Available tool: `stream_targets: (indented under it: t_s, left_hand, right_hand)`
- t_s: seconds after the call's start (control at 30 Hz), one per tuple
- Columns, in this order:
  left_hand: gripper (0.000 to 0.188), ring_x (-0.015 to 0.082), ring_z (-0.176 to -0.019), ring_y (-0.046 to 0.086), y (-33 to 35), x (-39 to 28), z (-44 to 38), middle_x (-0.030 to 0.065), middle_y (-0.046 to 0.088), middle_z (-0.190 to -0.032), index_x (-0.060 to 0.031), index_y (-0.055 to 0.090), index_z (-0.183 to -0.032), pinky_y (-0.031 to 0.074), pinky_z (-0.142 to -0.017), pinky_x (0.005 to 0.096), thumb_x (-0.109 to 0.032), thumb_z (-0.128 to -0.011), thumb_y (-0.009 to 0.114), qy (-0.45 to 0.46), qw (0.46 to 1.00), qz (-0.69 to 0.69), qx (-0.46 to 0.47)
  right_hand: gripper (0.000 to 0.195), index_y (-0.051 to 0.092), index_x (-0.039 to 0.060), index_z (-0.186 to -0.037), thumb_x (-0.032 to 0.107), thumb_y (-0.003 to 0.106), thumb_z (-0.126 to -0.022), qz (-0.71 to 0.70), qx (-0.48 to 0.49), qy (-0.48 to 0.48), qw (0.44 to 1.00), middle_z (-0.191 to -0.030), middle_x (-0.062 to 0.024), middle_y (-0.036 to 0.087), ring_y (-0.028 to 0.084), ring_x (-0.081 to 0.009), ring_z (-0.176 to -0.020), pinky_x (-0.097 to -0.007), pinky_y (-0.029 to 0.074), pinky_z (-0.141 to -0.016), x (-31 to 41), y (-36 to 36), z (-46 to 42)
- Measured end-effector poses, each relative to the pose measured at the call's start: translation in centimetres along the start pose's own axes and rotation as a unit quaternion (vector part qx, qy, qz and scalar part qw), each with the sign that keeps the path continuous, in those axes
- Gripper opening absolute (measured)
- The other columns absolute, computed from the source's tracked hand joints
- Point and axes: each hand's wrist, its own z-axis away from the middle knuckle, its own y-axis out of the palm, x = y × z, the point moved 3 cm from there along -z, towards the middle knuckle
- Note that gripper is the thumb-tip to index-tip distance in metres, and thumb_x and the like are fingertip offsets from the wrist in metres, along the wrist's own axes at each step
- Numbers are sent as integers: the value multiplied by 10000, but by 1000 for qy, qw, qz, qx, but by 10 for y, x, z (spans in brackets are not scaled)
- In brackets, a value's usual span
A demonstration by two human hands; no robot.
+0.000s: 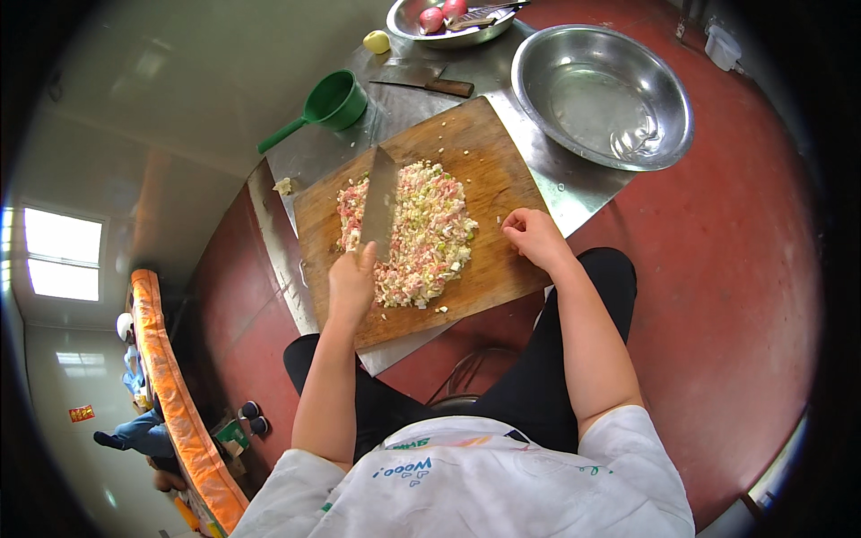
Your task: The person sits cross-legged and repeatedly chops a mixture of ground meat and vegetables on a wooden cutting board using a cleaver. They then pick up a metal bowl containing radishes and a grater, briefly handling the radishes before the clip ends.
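Observation:
My left hand (352, 279) grips a cleaver (380, 202), its wide steel blade lying across the left part of a heap of chopped pink and pale-green food (434, 228). The heap is spread on a wooden cutting board (501, 161). Above the board's right edge is my right hand (531, 235), fingers curled towards the palm, with small white bits on the wood near it. Whether the fingertips pinch anything is too small to tell. The cleaver's handle is hidden in my left fist.
On the metal table (410, 107) are a second cleaver (451, 87), a green plastic dipper (336, 101), a large steel basin (602, 97), a yellowish round vegetable or fruit (377, 42) and a steel bowl (437, 40) holding red-skinned bulbs (432, 20). A person's legs (141, 434) show at far left.

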Motion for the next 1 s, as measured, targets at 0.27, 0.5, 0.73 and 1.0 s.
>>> stream_targets:
  t_s: [0.27, 0.5, 0.73, 1.0]
  left_hand:
    - [600, 506, -796, 650, 0, 12, -6, 329, 657, -811, 101, 655, -887, 506, -739, 534, -472, -1020, 539, -12, 1000, -4, -4]
    - [596, 489, -753, 645, 19, 50, -9, 294, 658, -771, 73, 656, -833, 490, -675, 538, -478, -1022, 533, -30, 999, -30, -21]
    - [518, 508, -823, 638, 32, 20, 5, 313, 659, -818, 60, 639, -962, 491, -735, 539, -443, -1030, 537, 89, 995, -45, -28]
    - [479, 471, -802, 651, 29, 15, 11, 272, 670, -806, 44, 647, -998, 496, -707, 510, -421, -1031, 541, 58, 998, -2, -21]
  right_hand:
    - [187, 712, 2, -937, 156, 622, -880, -3, 19, 4, 1000, -788, -131, 717, 687, -225, -667, -373, 539, -686, 6, 1, 2]
    - [180, 714, 9, -935, 152, 621, -880, 24, 49, 6, 999, -791, -137, 718, 687, -223, -669, -375, 541, -691, 7, 4, 6]
    - [183, 708, 4, -933, 160, 635, -871, 44, 66, 8, 997, -856, -144, 730, 702, -244, -727, -389, 541, -719, 12, 6, 3]
    - [193, 713, 9, -951, 166, 638, -867, 46, 33, 24, 998, -886, -152, 733, 707, -283, -815, -392, 540, -768, 6, 3, 3]
